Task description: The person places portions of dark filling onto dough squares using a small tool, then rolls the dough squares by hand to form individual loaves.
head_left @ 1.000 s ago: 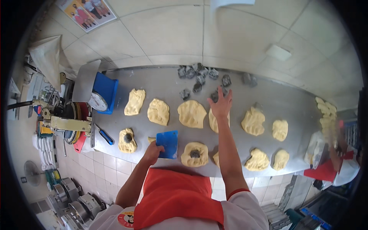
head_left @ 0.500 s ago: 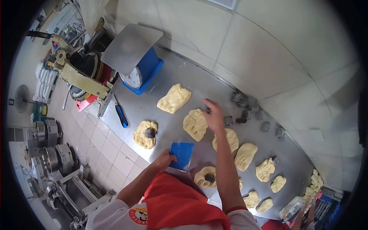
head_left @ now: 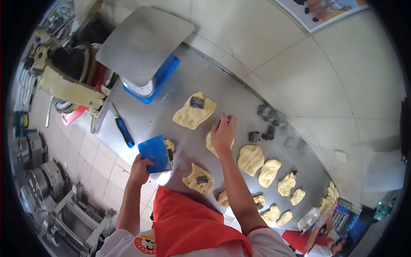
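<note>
My left hand point(head_left: 141, 166) grips a flat blue scraper point(head_left: 155, 150), which partly covers a dough piece point(head_left: 168, 143) with a dark block on it. My right hand point(head_left: 224, 130) has curled fingers around a dark block point(head_left: 218, 122), partly hidden, over another dough piece point(head_left: 211, 144). Above left, a flattened dough piece point(head_left: 184, 118) bears a dark block point(head_left: 197, 103), as does one point(head_left: 192, 182) near my apron. More pale dough pieces point(head_left: 251, 158) lie in rows to the right. Several loose dark blocks point(head_left: 267, 115) lie along the back edge.
A scale point(head_left: 145, 38), a blue-handled knife point(head_left: 125, 132) and a cream metal machine point(head_left: 68, 85) are at the left of the steel table point(head_left: 205, 77). Steel equipment point(head_left: 36, 145) stands on the floor. A co-worker point(head_left: 310, 242) works at the far right beside small dough pieces point(head_left: 329, 195).
The view has turned toward the table's left end. A dark block now lies on the upper-left dough. My left hand and scraper have moved left over the dough there.
</note>
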Tool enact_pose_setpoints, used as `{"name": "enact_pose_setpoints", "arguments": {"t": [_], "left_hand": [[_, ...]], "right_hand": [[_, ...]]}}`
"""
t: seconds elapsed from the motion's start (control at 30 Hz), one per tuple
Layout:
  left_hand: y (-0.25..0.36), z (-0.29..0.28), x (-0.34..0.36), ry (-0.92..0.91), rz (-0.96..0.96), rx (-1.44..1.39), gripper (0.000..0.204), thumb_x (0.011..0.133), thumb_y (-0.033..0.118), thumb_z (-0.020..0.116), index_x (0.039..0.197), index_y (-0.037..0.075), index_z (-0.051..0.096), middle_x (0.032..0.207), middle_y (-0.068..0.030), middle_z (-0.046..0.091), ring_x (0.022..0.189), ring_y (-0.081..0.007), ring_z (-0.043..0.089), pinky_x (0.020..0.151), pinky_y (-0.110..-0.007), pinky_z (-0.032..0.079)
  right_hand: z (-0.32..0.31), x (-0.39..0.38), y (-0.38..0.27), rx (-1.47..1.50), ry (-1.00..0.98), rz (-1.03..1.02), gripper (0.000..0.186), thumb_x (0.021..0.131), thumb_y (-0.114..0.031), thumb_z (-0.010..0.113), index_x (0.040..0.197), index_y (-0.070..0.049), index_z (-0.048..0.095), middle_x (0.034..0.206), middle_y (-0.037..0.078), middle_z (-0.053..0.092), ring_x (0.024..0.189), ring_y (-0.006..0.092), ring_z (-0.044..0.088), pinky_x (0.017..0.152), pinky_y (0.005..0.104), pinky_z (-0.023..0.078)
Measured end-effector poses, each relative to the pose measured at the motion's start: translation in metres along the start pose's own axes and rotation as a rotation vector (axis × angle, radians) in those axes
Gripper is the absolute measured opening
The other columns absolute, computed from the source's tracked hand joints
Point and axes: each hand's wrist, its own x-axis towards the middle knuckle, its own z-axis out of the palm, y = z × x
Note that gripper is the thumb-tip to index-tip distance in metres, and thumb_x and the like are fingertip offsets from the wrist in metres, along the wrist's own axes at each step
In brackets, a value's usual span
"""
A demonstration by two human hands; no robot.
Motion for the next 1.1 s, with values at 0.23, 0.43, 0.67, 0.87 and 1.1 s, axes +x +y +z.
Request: {"name": "enact_pose_setpoints", "arguments": {"t": [0.23,0.43,0.67,0.87,1.1], "left_hand": [[0.069,0.042,0.020,-0.178,-0.080,-0.165,0.034,0.074,-0.008,0.052,0.107,-0.006,0.056,0.109,-0.0140,0.061,0.101,-0.0261,0.064,0.090,-0.035,0.055],[0.054,0.047,0.035,-0.239,0.257,0.433,0.024,0.071,-0.012,0.060,0.092,-0.002,0.063,0.111,-0.0153,0.059,0.101,-0.0281,0.063,0.087,-0.034,0.054],[0.047,0.055,0.022,-0.229,0.527,0.822,0.020,0.072,-0.011,0.062,0.086,0.002,0.067,0.108,-0.0161,0.060,0.097,-0.0277,0.064,0.085,-0.033,0.053],[0.016,0.063,0.033,-0.329,0.433,0.627,0.027,0.076,-0.007,0.051,0.103,-0.006,0.056,0.108,-0.0127,0.061,0.101,-0.0243,0.064,0.090,-0.033,0.054],[0.020,0.119,-0.008,-0.385,0.779,1.019,0.019,0.073,-0.006,0.059,0.092,-0.001,0.063,0.103,-0.0109,0.061,0.097,-0.0254,0.063,0.084,-0.032,0.052]], "right_hand": [[-0.040,-0.026,0.069,-0.324,0.267,0.358,0.080,0.078,-0.049,0.074,0.144,-0.017,0.042,0.141,0.023,0.036,0.131,0.0437,0.034,0.103,0.0600,0.030],[-0.088,0.001,0.168,-0.266,-0.037,0.608,0.074,0.065,-0.049,0.082,0.123,-0.008,0.062,0.133,0.024,0.045,0.114,0.0420,0.053,0.095,0.0482,0.047],[-0.095,-0.076,0.156,-0.274,0.201,0.423,0.060,0.067,-0.037,0.083,0.114,-0.004,0.067,0.124,0.024,0.050,0.110,0.0416,0.055,0.094,0.0464,0.048],[-0.122,-0.120,0.170,0.194,0.382,0.498,0.029,0.083,-0.018,0.073,0.107,-0.003,0.070,0.108,0.020,0.056,0.093,0.0344,0.061,0.084,0.0398,0.051],[-0.164,-0.175,0.257,-0.279,0.163,0.599,0.034,0.089,-0.022,0.063,0.121,-0.012,0.067,0.126,0.019,0.057,0.111,0.0371,0.057,0.093,0.0418,0.047]]}}
